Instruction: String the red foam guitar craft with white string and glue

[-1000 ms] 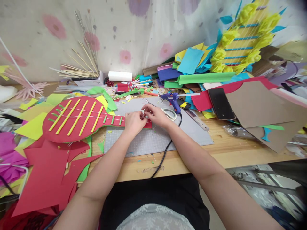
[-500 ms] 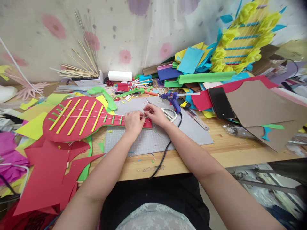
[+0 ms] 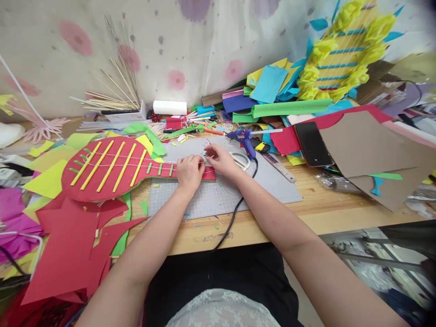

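Head view: your left hand rests curled on the narrow neck of the flat red foam guitar (yellow and green strips cross it), over the gridded grey mat; its grip I cannot tell. Your right hand pinches thin white string.

Both hands on red paper guitar neck, glue gun beside
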`<action>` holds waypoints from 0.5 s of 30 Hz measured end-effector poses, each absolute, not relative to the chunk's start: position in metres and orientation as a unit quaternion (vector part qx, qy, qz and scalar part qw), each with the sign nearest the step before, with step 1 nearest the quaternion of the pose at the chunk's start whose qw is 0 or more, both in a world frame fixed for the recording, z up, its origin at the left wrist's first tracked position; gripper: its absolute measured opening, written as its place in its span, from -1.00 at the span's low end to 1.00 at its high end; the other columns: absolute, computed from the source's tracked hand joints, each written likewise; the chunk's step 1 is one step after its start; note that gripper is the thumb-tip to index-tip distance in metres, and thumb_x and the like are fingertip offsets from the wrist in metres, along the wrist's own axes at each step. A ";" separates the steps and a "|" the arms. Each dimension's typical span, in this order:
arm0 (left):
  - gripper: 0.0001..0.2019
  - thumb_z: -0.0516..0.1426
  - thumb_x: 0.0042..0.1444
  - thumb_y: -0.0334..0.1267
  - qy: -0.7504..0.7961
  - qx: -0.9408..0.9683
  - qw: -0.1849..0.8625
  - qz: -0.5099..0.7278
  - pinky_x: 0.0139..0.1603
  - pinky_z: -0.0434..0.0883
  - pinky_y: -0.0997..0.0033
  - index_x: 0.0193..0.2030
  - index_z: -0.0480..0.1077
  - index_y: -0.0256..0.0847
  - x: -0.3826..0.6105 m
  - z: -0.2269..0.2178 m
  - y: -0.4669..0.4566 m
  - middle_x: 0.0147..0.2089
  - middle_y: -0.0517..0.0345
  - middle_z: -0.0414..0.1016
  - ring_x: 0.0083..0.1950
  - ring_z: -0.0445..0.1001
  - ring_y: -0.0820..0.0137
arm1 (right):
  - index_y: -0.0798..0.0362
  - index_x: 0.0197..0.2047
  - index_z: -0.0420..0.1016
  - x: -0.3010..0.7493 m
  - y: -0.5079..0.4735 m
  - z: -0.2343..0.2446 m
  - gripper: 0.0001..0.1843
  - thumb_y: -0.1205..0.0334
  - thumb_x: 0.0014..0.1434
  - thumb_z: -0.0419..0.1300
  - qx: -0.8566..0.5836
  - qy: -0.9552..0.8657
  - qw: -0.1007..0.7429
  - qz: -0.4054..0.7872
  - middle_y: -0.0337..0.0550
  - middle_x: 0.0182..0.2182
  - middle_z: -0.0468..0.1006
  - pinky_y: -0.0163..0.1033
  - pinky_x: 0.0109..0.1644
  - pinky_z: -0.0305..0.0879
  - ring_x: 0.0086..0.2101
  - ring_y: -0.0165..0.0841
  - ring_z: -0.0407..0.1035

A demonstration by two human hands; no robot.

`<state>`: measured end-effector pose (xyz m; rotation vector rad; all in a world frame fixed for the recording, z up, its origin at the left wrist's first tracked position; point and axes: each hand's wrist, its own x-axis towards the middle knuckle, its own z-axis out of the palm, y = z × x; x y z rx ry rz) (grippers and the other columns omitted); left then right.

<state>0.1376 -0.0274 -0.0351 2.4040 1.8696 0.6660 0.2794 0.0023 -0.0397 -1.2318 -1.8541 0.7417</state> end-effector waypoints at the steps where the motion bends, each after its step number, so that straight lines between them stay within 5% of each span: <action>1: -0.83 0.00 0.18 -0.26 0.601 0.770 0.015 0.215 -0.04 0.18 0.25 -0.25 0.41 -0.15 0.138 -0.035 -0.027 -0.21 0.09 0.53 -0.11 0.43 0.28 | 0.06 -0.11 0.34 0.283 0.000 -0.034 -0.70 0.31 0.02 0.09 -0.476 -0.752 0.373 0.260 -0.08 -0.18 0.44 -0.16 -0.05 0.27 -0.16 -0.33 0.35; 4: -0.85 0.00 0.17 -0.27 0.597 0.771 0.021 0.222 -0.04 0.17 0.25 -0.26 0.40 -0.16 0.138 -0.035 -0.027 -0.22 0.09 0.52 -0.11 0.43 0.28 | 0.03 -0.16 0.36 0.296 -0.007 -0.017 -0.65 0.16 -0.05 0.23 -0.463 -0.824 0.282 0.166 -0.05 -0.09 0.38 -0.03 0.08 0.14 -0.02 -0.18 0.23; 9: -0.84 -0.02 0.18 -0.28 0.589 0.775 0.016 0.230 -0.03 0.17 0.26 -0.28 0.39 -0.16 0.138 -0.036 -0.024 -0.23 0.09 0.51 -0.12 0.43 0.29 | 0.04 -0.22 0.37 0.302 -0.016 -0.011 -0.49 -0.02 -0.22 0.37 -0.462 -0.866 0.109 0.158 -0.02 -0.19 0.44 -0.02 -0.02 0.16 -0.09 -0.08 0.26; 15: -0.85 0.00 0.16 -0.27 0.613 0.751 0.005 0.244 -0.01 0.17 0.27 -0.27 0.39 -0.15 0.135 -0.037 -0.007 -0.20 0.09 0.51 -0.10 0.42 0.29 | 0.09 -0.23 0.42 0.287 -0.007 -0.030 -0.57 0.03 -0.14 0.34 -0.498 -0.844 0.162 0.111 0.03 -0.19 0.45 -0.05 -0.03 0.15 -0.11 -0.10 0.28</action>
